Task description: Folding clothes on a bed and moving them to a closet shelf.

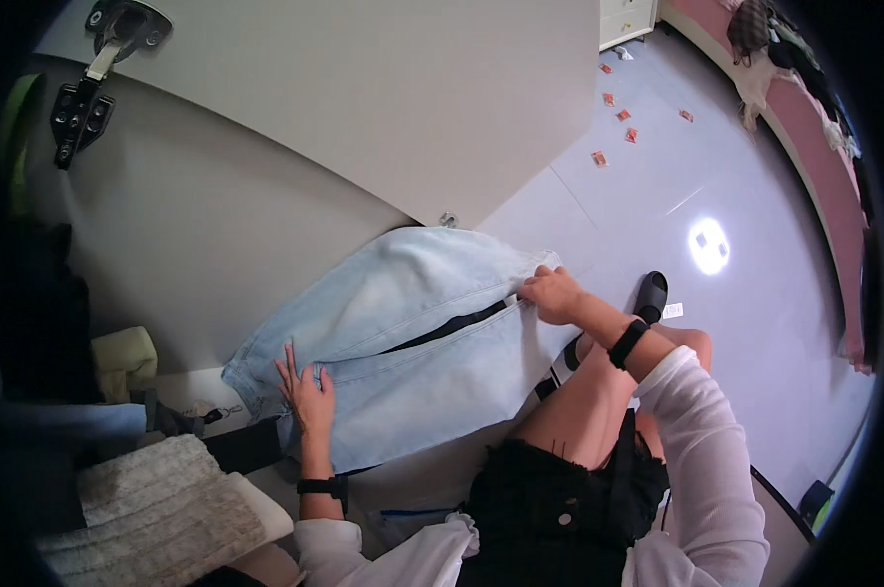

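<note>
A pair of light blue denim jeans (pixel 427 374) lies stretched out before me, its legs side by side with a dark gap between them. My left hand (pixel 310 396) is at the crotch seam, thumb and bent index finger around a bit of denim, the other fingers spread over the cloth. At the leg-hem end on the right, my right hand (pixel 555 295) grips the edge of the denim. The fingertips of the right hand are partly hidden in the fabric.
A cabinet door (pixel 383 95) with a metal hinge (pixel 82 117) stands above the jeans. Folded clothing (pixel 163 506) is stacked at lower left. Several small red packets (pixel 624 115) and a black slipper (pixel 651 295) lie on the tiled floor (pixel 632 213). A pink bed (pixel 816 169) borders the right.
</note>
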Action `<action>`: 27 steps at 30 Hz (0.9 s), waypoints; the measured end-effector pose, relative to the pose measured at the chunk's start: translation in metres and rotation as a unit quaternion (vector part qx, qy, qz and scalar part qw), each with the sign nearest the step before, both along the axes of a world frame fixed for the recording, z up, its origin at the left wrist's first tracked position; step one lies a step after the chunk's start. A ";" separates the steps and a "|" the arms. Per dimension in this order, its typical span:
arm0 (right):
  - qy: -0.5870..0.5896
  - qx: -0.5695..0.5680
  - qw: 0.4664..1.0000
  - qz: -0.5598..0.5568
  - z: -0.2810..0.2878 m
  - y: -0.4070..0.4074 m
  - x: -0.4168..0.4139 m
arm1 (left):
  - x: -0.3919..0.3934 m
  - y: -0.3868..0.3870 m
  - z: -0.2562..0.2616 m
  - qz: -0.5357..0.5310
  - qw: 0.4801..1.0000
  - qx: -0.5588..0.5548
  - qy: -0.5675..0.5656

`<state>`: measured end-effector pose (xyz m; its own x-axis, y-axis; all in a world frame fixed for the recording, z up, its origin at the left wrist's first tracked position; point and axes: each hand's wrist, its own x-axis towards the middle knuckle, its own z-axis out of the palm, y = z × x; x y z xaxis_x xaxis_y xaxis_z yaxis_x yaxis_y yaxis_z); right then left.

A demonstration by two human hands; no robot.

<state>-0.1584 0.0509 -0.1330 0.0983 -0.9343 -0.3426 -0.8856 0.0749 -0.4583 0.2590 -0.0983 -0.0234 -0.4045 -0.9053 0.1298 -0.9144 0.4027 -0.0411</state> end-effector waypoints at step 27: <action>-0.792 -0.227 0.222 -0.522 0.062 -0.083 -0.094 | -0.023 -0.002 0.009 -0.035 0.983 0.163 -0.071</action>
